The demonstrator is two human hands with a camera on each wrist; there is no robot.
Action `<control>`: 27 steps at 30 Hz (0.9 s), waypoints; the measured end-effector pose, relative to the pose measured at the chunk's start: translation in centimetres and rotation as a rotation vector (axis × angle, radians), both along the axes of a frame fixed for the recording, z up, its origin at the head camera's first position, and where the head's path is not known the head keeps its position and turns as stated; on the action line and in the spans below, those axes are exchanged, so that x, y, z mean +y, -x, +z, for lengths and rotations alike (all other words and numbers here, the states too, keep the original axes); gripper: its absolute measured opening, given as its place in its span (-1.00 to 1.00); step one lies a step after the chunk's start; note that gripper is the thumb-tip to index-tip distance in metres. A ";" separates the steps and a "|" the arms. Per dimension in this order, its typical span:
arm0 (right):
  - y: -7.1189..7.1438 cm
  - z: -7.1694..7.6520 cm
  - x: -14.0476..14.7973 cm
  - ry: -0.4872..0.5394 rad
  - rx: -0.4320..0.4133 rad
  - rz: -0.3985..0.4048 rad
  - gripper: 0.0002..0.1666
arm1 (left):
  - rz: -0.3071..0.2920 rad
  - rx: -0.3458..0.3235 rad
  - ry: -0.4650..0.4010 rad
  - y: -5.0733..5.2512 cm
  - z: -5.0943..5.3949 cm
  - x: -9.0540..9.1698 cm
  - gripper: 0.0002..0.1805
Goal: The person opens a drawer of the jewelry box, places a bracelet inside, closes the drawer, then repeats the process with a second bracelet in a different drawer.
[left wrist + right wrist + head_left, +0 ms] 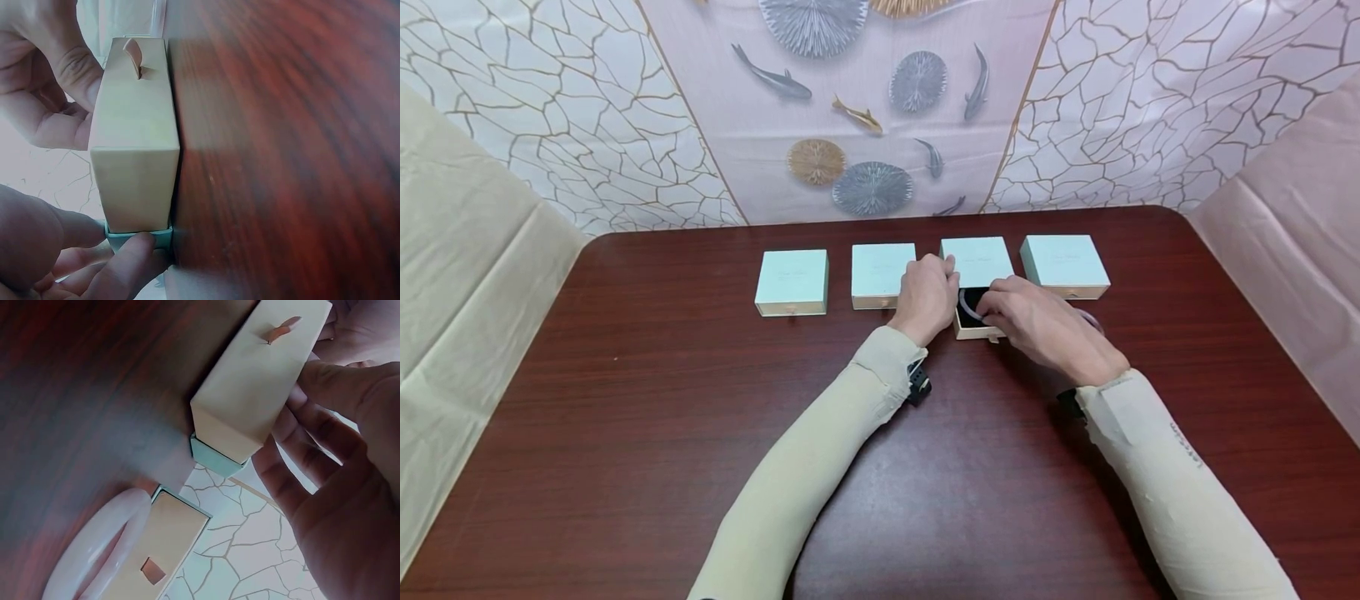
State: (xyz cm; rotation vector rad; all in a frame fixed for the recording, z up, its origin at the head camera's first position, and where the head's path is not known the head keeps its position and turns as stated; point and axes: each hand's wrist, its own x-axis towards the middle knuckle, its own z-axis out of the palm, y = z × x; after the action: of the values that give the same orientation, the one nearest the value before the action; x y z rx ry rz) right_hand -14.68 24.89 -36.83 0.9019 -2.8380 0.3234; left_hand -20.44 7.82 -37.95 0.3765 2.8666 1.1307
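A mint-green jewelry box (977, 260) stands in the back row with its cream drawer (132, 112) pulled toward me. My left hand (927, 296) grips the left side of its sleeve near the front edge. Inside the drawer's black lining lies a pale grey bangle (967, 307), partly covered by fingers. My right hand (1037, 321) reaches into the drawer from the right and pinches this bangle; the fingertips are hidden behind the drawer front in the right wrist view. Another pale bangle (94, 550) appears in front of the rightmost box, mostly behind my right hand in the head view.
Closed mint boxes stand on both sides: one at far left (792, 279), one (882, 268) just left of the opened box, and one at right (1066, 262). The dark wooden table (625, 417) extends toward me. Patterned cloth (865, 108) hangs behind its back edge.
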 end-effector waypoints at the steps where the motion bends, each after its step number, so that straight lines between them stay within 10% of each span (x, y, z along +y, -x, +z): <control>1: 0.0 0.0 0.0 0.010 -0.002 -0.005 -0.81 | -0.004 -0.004 -0.007 0.0 0.0 0.0 -0.69; 27: -0.5 0.9 0.0 0.053 0.012 -0.071 -0.92 | -0.015 0.020 -0.048 0.0 -0.1 0.1 -0.44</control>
State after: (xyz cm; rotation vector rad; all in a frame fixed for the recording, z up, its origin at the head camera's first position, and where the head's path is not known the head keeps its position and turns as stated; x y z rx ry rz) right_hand -14.22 24.91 -35.97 0.7889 -2.8281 0.3810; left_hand -20.41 7.93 -38.03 0.4122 2.8531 1.2014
